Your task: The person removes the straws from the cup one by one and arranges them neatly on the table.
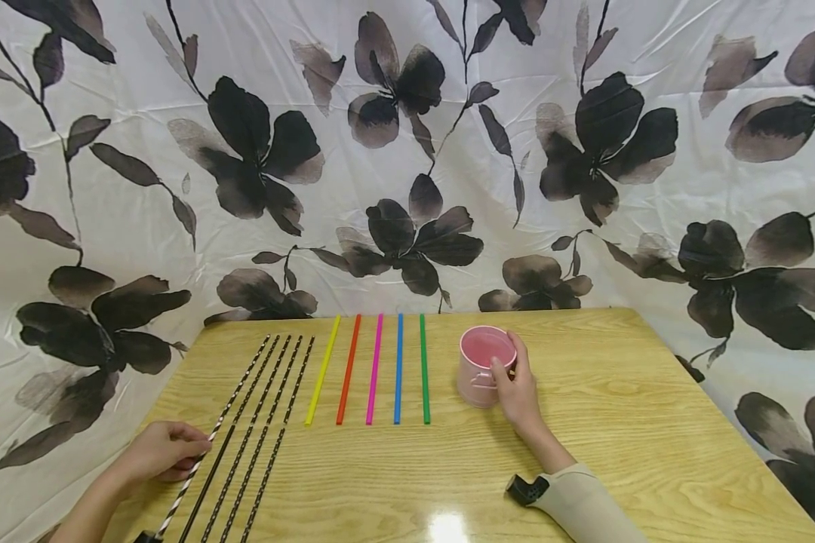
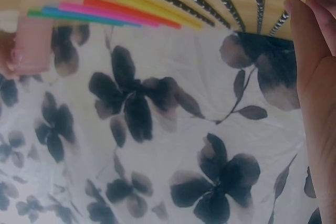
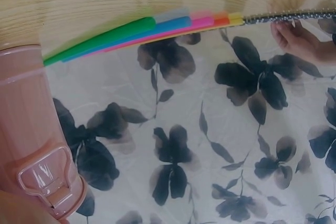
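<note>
My left hand is at the left of the table, with thumb and fingers pinching a thin black-and-white striped straw. In the left wrist view its thumb and fingertips close about that straw. Beside it lie several black patterned straws in near-parallel rows; one has a plain black lower part. My right hand grips a pink cup from its right side, thumb at the front near the rim. The cup stands upright, with a small wire handle on its front. What is inside it stays hidden.
Between the patterned straws and the cup lie a yellow straw, a red straw, a magenta straw, a blue straw and a green straw, side by side. A floral cloth hangs behind the wooden table.
</note>
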The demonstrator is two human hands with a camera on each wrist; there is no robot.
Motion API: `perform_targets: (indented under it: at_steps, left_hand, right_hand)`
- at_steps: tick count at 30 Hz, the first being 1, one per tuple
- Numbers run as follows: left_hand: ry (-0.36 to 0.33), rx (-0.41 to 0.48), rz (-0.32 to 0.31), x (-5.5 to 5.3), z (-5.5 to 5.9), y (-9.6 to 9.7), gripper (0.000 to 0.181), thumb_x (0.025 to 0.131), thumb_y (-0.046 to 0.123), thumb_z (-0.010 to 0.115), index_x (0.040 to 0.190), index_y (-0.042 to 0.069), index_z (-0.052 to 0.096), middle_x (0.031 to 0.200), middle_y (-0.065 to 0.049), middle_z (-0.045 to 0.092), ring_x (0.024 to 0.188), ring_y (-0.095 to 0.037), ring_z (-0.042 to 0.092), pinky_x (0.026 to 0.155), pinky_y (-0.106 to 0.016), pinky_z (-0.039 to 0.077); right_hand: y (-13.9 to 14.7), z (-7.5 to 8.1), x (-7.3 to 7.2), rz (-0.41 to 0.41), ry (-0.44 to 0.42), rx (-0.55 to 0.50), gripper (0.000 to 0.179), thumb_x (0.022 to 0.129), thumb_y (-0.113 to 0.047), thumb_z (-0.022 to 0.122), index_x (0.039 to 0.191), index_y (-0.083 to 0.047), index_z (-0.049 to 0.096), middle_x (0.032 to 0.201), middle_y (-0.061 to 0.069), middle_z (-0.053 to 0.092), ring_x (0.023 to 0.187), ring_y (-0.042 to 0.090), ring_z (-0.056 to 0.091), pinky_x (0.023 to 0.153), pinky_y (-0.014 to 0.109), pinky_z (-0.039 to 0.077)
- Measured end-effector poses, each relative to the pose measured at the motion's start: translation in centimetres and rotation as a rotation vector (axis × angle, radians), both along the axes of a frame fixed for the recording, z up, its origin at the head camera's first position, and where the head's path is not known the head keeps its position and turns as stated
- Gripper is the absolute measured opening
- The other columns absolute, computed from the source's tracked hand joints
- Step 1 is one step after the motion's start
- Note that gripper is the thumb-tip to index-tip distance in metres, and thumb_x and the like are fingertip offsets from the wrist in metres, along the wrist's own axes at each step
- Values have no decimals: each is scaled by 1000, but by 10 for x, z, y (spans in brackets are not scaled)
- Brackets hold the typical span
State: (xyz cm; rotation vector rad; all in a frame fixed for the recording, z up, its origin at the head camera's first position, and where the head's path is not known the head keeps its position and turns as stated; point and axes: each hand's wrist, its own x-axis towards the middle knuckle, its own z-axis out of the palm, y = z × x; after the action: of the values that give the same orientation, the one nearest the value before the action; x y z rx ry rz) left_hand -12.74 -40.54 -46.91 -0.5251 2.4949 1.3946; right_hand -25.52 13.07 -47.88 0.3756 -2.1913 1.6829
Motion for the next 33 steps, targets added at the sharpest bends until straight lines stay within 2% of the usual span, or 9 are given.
perform_targets:
  at_steps: [5,8,15,19,23,26,30,33]
  left_hand:
    - [4,45,-31,0,2,-3,37,85,27,59,101,-6,55,75,-7,55,63,-16,54,57,-34,52]
    - [4,41,-42,0,2,-5,38,86,29,57,101,-6,56,74,-6,55,63,-16,54,56,-33,52]
    - [28,-39,-42,-3,2,-8,37,87,31,55,98,-4,59,77,-6,55,67,-17,54,57,-32,51]
    - [56,-107,-58,-6,4,-8,38,86,32,56,98,-4,59,76,-6,56,65,-18,55,55,-32,50]
    - [140,-233,-114,-11,13,-9,40,87,32,54,99,-5,60,75,-7,58,63,-18,55,50,-31,48]
    - [228,-318,-145,-17,25,-10,44,89,34,51,103,-8,58,79,-9,60,64,-19,57,50,-30,48]
    - [372,-463,-171,-27,47,-13,48,90,38,48,103,-6,58,84,-14,60,71,-25,58,53,-35,47]
    - [473,-587,-189,-33,63,-16,46,90,39,47,104,-4,58,90,-20,59,79,-36,56,54,-41,46]
  right_hand:
    - [1,-3,-1,-15,31,11,54,90,-31,49,138,-22,26,119,12,49,92,20,50,68,29,46]
    - [1,-3,-1,-11,34,10,54,90,-30,49,138,-20,26,119,13,49,92,20,50,68,28,46]
    - [4,-2,-2,21,-1,8,55,90,-31,49,138,-29,22,122,11,47,92,19,49,69,30,46]
    - [8,-1,-2,30,10,2,57,91,-24,47,140,-22,18,125,13,44,95,21,48,72,31,45]
    - [14,4,-5,-12,37,10,55,92,-21,43,140,-14,16,127,18,41,103,28,46,79,41,43]
    - [22,13,-9,-73,52,59,51,93,-26,41,138,-10,21,127,19,40,108,33,44,84,47,40]
    - [40,35,-20,-130,68,199,51,93,-34,43,135,-9,29,127,18,41,111,36,42,88,52,36]
    - [59,55,-31,-159,77,355,56,90,-38,46,138,-16,27,128,15,41,111,35,42,87,54,34]
